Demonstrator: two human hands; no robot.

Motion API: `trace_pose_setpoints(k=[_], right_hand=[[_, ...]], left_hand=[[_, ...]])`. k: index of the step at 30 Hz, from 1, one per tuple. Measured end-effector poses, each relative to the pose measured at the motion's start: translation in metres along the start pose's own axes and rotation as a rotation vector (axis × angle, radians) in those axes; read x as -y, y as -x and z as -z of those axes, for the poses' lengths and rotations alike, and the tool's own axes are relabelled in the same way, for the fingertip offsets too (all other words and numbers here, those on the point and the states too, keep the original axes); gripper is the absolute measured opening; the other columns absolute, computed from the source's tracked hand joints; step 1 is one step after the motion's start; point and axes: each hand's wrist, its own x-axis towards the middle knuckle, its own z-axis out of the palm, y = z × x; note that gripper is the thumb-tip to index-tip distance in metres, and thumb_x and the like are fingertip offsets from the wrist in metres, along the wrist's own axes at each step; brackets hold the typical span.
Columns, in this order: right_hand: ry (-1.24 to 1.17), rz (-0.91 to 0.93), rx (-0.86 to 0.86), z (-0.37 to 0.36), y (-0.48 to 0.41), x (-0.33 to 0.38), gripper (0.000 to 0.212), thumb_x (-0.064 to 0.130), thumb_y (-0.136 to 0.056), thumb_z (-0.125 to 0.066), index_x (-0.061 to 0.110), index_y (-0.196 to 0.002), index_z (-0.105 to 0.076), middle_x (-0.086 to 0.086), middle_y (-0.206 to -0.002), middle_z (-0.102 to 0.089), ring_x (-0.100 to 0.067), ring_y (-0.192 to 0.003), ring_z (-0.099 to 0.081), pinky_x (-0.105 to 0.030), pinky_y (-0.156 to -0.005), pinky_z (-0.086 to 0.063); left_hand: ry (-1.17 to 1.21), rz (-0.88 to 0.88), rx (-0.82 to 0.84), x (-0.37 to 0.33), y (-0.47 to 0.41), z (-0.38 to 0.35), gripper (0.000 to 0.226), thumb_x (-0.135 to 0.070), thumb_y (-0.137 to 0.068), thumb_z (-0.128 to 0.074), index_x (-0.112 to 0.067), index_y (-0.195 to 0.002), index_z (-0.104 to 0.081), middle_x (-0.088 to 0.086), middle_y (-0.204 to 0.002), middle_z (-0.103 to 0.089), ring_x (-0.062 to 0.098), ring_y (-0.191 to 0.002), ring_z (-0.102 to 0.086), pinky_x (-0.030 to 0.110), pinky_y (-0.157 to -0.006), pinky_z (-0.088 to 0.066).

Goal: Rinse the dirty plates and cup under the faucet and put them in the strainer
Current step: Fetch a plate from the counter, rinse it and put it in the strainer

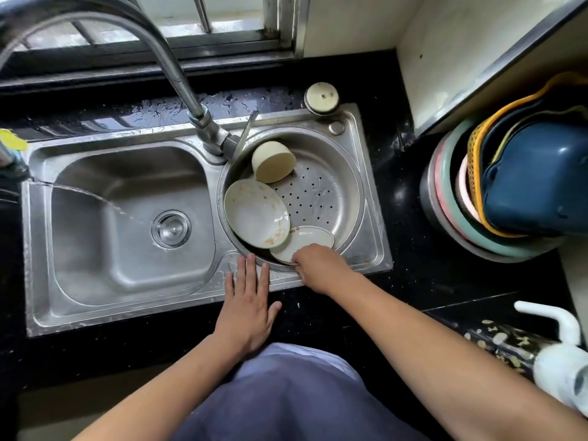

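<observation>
A round steel strainer (pixel 337 192) fills the sink's right bowl. In it lie a cream cup (pixel 273 162) on its side, a white flowered plate (pixel 254 214) leaning against the left wall, and a smaller white plate (pixel 305 241) at the near rim. My right hand (pixel 318 268) grips the near edge of the smaller plate. My left hand (pixel 249 300) rests flat with fingers apart on the sink's front rim, holding nothing. The faucet (pixel 178 74) arches to the left, and a thin stream of water (pixel 105 202) runs into the left basin (pixel 127 218).
Black countertop (pixel 413 281) surrounds the sink. A stack of coloured plastic basins (pixel 509 192) stands at the right. A round steel lid (pixel 321 97) sits behind the strainer. A white object (pixel 553 354) lies at the lower right. A window (pixel 191 20) is behind the faucet.
</observation>
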Motion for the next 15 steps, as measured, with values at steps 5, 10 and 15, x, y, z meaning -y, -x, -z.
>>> trace_pose_setpoints(k=[5, 10, 15], right_hand=[[0.014, -0.009, -0.055, -0.0052, -0.0010, 0.0027, 0.027, 0.012, -0.094, -0.053, 0.017, -0.114, -0.070, -0.007, -0.113, -0.070, -0.031, -0.109, -0.062, -0.039, -0.091, -0.047], [0.023, -0.006, -0.082, -0.0097, 0.0004, 0.0036, 0.025, 0.020, -0.098, -0.050, 0.017, -0.114, -0.070, -0.007, -0.112, -0.071, -0.031, -0.109, -0.061, -0.042, -0.098, -0.045], [0.018, 0.006, -0.097, -0.0108, -0.0001, 0.0029, 0.022, 0.020, -0.097, -0.053, 0.016, -0.106, -0.071, -0.006, -0.107, -0.071, -0.030, -0.107, -0.060, -0.041, -0.102, -0.042]], left_hand=[[0.005, -0.012, 0.002, 0.0023, 0.0007, 0.0008, 0.083, -0.055, -0.108, -0.026, -0.009, -0.167, 0.010, 0.027, -0.170, 0.027, 0.043, -0.157, 0.028, 0.059, -0.130, 0.005], [0.018, -0.021, -0.018, 0.0042, 0.0014, -0.0021, 0.083, -0.054, -0.108, -0.028, -0.009, -0.168, 0.008, 0.026, -0.171, 0.026, 0.042, -0.158, 0.027, 0.058, -0.129, 0.007], [0.037, -0.019, -0.027, 0.0045, 0.0002, -0.0041, 0.083, -0.053, -0.108, -0.029, -0.008, -0.168, 0.006, 0.026, -0.171, 0.025, 0.043, -0.158, 0.027, 0.058, -0.129, 0.007]])
